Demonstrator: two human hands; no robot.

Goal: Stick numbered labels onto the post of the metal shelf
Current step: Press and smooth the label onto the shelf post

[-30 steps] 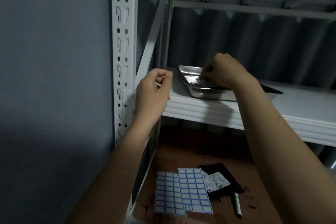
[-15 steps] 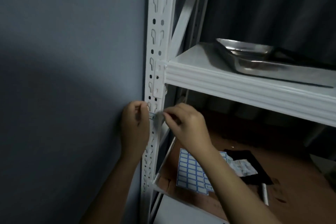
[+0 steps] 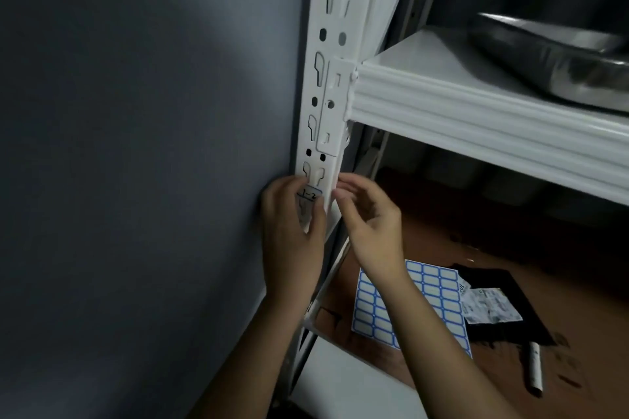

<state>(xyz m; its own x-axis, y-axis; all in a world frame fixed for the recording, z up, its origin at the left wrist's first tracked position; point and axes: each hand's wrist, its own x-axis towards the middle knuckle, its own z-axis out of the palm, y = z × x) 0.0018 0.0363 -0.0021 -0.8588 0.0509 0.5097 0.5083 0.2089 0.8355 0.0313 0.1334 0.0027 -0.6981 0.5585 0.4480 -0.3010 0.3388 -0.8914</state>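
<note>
**Label on post, both hands at it**

Left hand (image 3: pixel 292 235) presses the label (image 3: pixel 310 194) against the post (image 3: pixel 326 85) below the shelf (image 3: pixel 476 112), writing half covered. Right hand (image 3: pixel 369 224) beside it, fingers loosely curled, holding nothing visible. Label sheets (image 3: pixel 425 303) partly behind the arm. Metal tray (image 3: pixel 558 58) cut off, contents unseen.

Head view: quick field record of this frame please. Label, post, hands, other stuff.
label: small label marked "1-2" or similar, lying on the front of the post
post: white slotted post, shelf beam joins it above the label
left hand: left hand on the post, thumb at the label's lower edge
right hand: right hand beside the post, fingers loosely curled, holding nothing visible
lower shelf: label sheet, pen
upper shelf: metal tray
</note>
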